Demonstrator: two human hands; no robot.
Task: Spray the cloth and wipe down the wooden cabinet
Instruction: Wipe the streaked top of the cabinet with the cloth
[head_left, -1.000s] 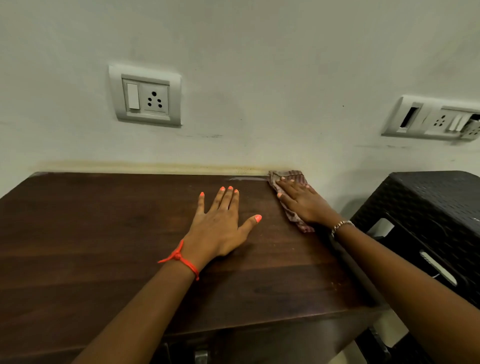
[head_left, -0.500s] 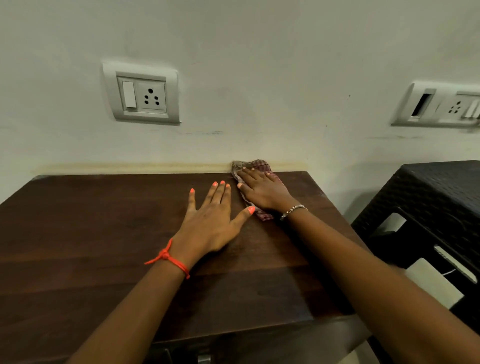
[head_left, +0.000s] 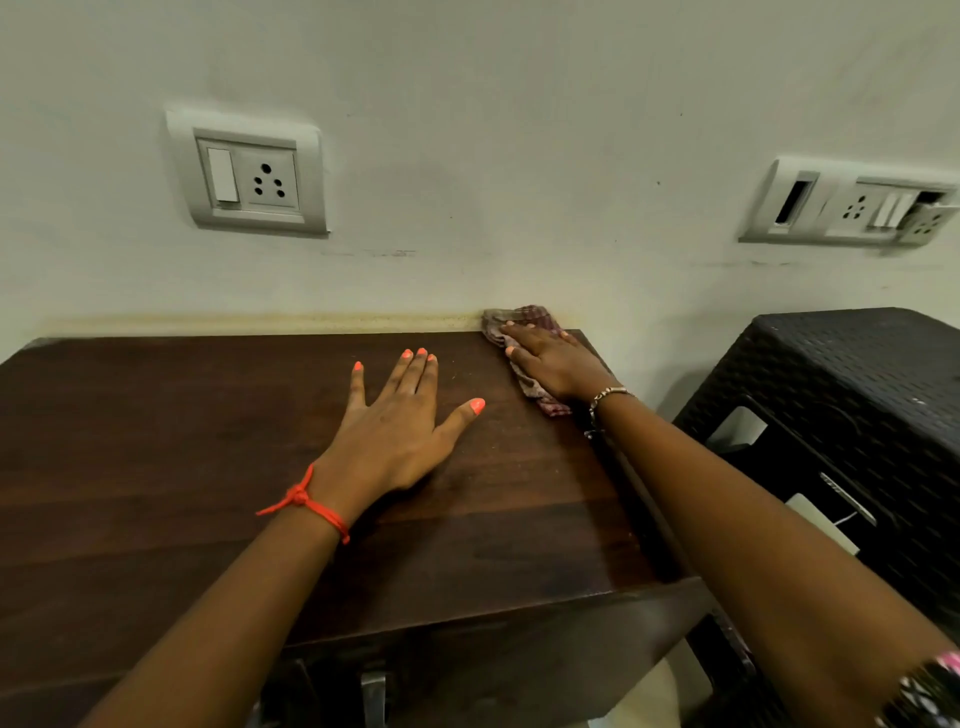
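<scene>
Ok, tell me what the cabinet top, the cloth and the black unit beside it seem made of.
Cabinet top: dark wood or wood veneer, satin; grain streaks show.
Cloth: woven fabric, checked, limp and creased.
Black unit: likely moulded plastic, matt, with a rattan-like weave pattern.

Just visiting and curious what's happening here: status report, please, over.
Left hand flat on the wooden cabinet top, empty. Right hand presses the cloth at the back right corner, by the wall. Black woven crate beside the cabinet, apart.

Open room across the left and near parts of the cabinet top (head_left: 156, 467) — the left hand (head_left: 395, 431) rests flat mid-top. The wall (head_left: 519, 156) closes the far edge; a black woven bin (head_left: 857, 374) stands close on the right.
</scene>
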